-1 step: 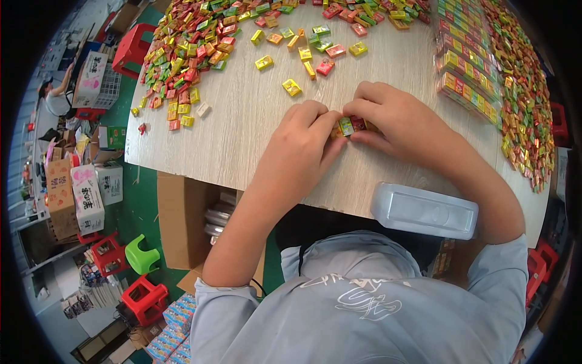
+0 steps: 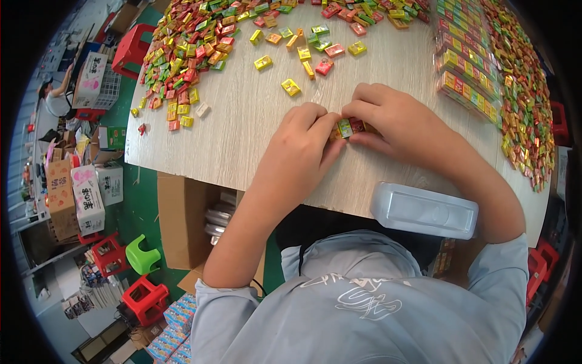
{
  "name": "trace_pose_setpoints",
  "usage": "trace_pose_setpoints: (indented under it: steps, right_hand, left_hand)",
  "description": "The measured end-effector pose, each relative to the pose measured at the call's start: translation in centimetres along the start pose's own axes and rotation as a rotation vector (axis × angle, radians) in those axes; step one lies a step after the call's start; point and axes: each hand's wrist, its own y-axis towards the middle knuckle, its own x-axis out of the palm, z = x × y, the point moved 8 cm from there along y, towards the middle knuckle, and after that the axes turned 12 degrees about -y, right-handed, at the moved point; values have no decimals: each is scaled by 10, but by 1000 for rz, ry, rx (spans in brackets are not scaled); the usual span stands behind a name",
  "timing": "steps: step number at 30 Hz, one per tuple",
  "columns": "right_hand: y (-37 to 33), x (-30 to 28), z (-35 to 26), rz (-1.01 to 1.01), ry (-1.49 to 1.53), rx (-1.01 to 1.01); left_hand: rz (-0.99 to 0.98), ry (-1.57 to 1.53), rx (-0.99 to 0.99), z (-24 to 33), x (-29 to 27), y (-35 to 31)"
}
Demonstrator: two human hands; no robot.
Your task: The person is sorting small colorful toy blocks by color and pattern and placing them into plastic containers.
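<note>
Between my two hands a short row of small wrapped candy boxes (image 2: pixel 345 128) rests at the table, green and red ones showing and the ends covered by my fingers. My left hand (image 2: pixel 305 134) is closed on the row's left end. On its right end my right hand (image 2: pixel 383 118) is closed too, thumb on the near side and fingers on the far side. Just beyond the hands lie loose candy boxes, among them a yellow one (image 2: pixel 291 87) and a red one (image 2: pixel 324 66). A clear plastic tray (image 2: pixel 424 210) sits at the table's near edge, by my right forearm.
Heaped candy boxes (image 2: pixel 194 51) cover the far left of the wooden table (image 2: pixel 200 145). Packed clear trays (image 2: pixel 467 76) stand at the right, beside another heap (image 2: pixel 524 115). Below the left edge is an open carton (image 2: pixel 182 221). Red and green stools (image 2: pixel 142 255) stand on the floor; a person (image 2: pixel 56 97) is farther off.
</note>
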Motion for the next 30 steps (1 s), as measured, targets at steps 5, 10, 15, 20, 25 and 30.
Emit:
trace_pose_setpoints:
  steps: [5,10,15,20,25,30]
  right_hand:
    - [0,3,-11,-26,42,-88]
    - [0,6,-19,-6,38,-186]
    - [-2,8,-17,48,37,-176]
    - [-2,30,3,48,4,-187]
    - [35,31,-22,142,45,-362]
    - [33,48,13,75,-251,-388]
  left_hand:
    - [41,34,-57,11,1,-15]
    - [59,87,-118,17,2,-27]
    - [93,66,-159,13,4,-27]
    - [83,97,-126,2,18,-17]
    - [87,104,-178,-42,-14,-54]
    - [149,-112,-232,-41,6,-36]
